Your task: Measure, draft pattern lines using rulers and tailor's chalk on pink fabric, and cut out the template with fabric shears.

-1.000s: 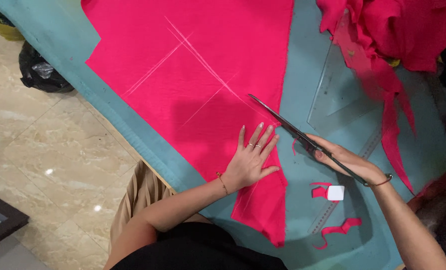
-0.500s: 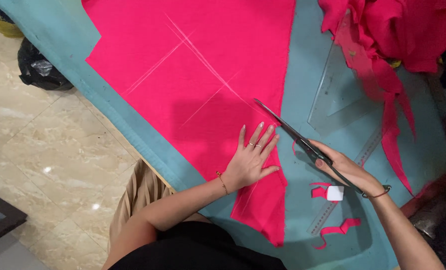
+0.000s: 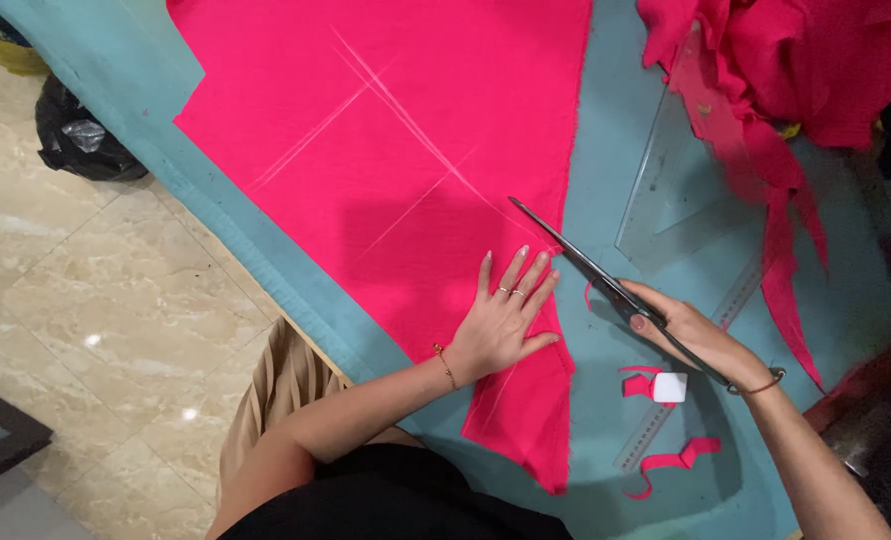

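now scissors (image 3: 575, 255) further along, left hand (image 3: 500, 325) unmoved

A: Identify the supporting surface.

B: A teal-covered table (image 3: 265, 265), set above a beige marble floor (image 3: 75, 300).

A: List what lies directly on it.

B: A large pink fabric sheet (image 3: 365, 130) with white chalk lines, spread flat. A heap of pink offcuts (image 3: 795, 60) at the far right. A clear set square (image 3: 670, 195) and a clear ruler (image 3: 655, 425). A white chalk block (image 3: 669, 387) on the ruler, with pink scrap strips (image 3: 680, 460) beside it.
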